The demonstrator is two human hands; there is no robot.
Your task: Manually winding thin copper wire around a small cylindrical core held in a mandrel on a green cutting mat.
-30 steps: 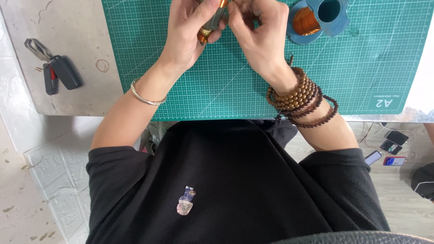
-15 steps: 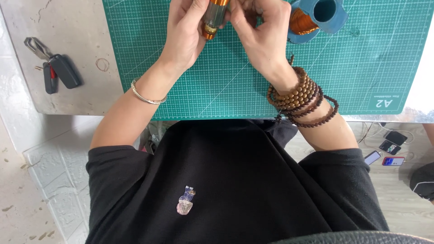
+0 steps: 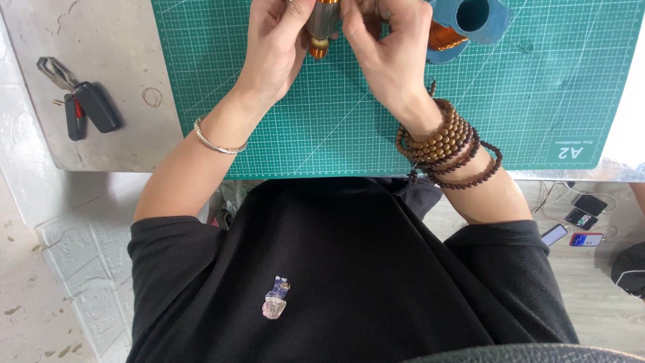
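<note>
The rotor (image 3: 321,27) now points down, both hands (image 3: 279,50) gripping it.

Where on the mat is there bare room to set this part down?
Bare mat lies between the wrists and below the right hand, out to its right edge. Crowded at top: both hands grip the metal cylinder, the blue part beside them. Keys lie left, off the mat.
</note>
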